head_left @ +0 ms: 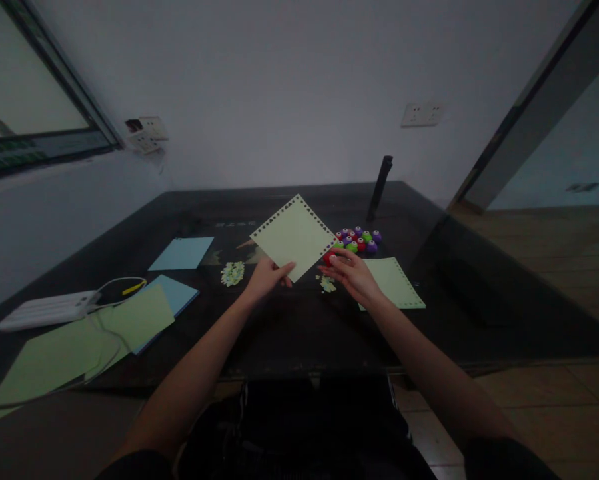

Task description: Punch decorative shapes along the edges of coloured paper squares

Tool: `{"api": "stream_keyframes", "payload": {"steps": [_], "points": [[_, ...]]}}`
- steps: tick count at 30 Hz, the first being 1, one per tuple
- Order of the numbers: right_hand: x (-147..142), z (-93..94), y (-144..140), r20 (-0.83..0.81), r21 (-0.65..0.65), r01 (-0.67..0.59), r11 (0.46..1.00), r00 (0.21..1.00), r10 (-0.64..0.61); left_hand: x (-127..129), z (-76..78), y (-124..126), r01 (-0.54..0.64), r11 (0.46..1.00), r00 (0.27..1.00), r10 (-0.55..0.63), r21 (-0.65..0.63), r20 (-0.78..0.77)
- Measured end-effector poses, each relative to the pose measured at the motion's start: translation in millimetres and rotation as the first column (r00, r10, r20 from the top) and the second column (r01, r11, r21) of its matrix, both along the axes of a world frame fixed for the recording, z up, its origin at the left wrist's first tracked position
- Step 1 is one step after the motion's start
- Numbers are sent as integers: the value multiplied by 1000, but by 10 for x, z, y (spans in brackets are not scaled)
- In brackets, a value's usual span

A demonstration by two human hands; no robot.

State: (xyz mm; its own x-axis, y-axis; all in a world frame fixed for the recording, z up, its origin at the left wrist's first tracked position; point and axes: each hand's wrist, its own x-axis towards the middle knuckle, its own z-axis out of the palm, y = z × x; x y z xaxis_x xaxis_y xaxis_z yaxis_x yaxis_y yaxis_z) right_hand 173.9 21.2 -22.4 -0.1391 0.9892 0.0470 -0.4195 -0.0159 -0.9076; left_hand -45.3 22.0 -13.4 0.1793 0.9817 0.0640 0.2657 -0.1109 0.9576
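Observation:
A pale green sheet of paper, turned cornerwise, is held up over the desk, with rows of small cut-out holes along its two upper edges. My left hand pinches its lower corner between thumb and fingers. At the right corner, my right hand is closed round a small red craft punch, which sits at the paper's edge. Behind that hand stands a cluster of red, green and purple craft punches. Small paper cut-outs lie below the punch, and a larger pile of cut-outs lies left of my left hand.
Another green sheet with punched edges lies right of my right hand. On the left are a blue sheet, more green sheets and a white power strip with a cable. A black upright object stands at the back.

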Motion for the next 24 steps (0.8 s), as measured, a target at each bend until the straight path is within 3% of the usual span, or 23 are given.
{"api": "stream_keyframes", "payload": {"steps": [13,24], "points": [[-28,-39,8,-60,-78,-77,994,996,72,6,-21,9,20,1000,1000,-20,7,-5],[-40,-29,-7,-71,-65,-86,994,994,81,30,-17,7,1,1000,1000,-1,10,24]]}}
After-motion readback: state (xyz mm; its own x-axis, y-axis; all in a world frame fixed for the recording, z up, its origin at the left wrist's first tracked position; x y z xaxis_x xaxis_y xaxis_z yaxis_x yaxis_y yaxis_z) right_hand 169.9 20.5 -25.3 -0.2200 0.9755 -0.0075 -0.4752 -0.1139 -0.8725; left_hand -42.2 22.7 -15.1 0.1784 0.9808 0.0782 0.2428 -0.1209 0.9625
